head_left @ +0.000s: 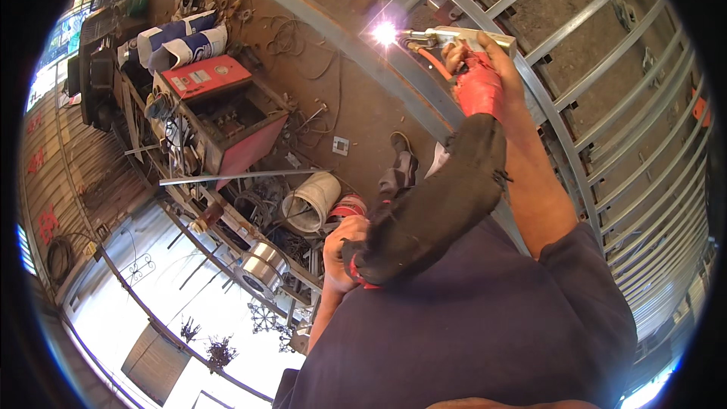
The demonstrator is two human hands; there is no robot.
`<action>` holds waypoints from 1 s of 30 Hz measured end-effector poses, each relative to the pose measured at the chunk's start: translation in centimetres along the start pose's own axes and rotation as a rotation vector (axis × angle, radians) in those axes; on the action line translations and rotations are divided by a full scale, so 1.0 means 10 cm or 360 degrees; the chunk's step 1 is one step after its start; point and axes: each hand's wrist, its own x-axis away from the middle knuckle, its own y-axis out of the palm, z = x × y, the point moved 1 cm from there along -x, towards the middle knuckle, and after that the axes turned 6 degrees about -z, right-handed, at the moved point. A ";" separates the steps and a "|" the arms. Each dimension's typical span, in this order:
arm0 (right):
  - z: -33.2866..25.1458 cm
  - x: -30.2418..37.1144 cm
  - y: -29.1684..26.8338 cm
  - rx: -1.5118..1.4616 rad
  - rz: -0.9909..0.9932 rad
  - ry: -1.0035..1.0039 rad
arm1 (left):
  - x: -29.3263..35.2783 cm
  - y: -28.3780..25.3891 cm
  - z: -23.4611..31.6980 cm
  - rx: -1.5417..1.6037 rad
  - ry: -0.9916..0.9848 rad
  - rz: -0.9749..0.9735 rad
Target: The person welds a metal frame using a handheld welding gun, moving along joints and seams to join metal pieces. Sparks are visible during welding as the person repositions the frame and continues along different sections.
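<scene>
My right hand (500,68) is closed around a silver welding torch (447,33) with a red-wrapped grip and an orange hose. A bright arc (385,32) glows at its tip, hiding the spot on the grey metal bar (432,79) beneath. From the red wrap, a thick dark cloth-covered cable (439,197) runs back across my body toward my left hand (342,250). My left hand is closed on its lower end, beside a red band; some of the fingers are hidden.
A curved metal frame with several parallel bars (598,91) fills the right side. On the left stand a red machine cabinet (250,132), blue-and-white sacks (189,42), a whitish bucket (310,201) and a wire spool (261,266). Loose cables (291,38) lie across the dirt floor.
</scene>
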 end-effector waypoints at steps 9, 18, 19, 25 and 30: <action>0.15 0.46 0.08 0.0435 -0.0007 -0.0377 | -0.15 -0.20 -0.20 0.0224 0.0157 -0.0231; 1.11 0.44 0.36 0.1361 0.0272 -0.1446 | -0.12 -0.56 -2.01 -0.0155 -0.0167 -0.0390; 1.26 0.42 0.35 0.1422 0.0375 -0.1525 | -0.18 -0.57 -2.17 -0.0238 -0.0137 -0.0375; 2.21 -0.09 -0.05 0.2180 0.0427 -0.2285 | 0.03 -1.22 -3.12 -0.0582 -0.0412 -0.0419; 2.64 -0.23 0.06 0.2680 0.0368 -0.2678 | 0.78 -2.18 -3.79 -0.0416 -0.0763 -0.0582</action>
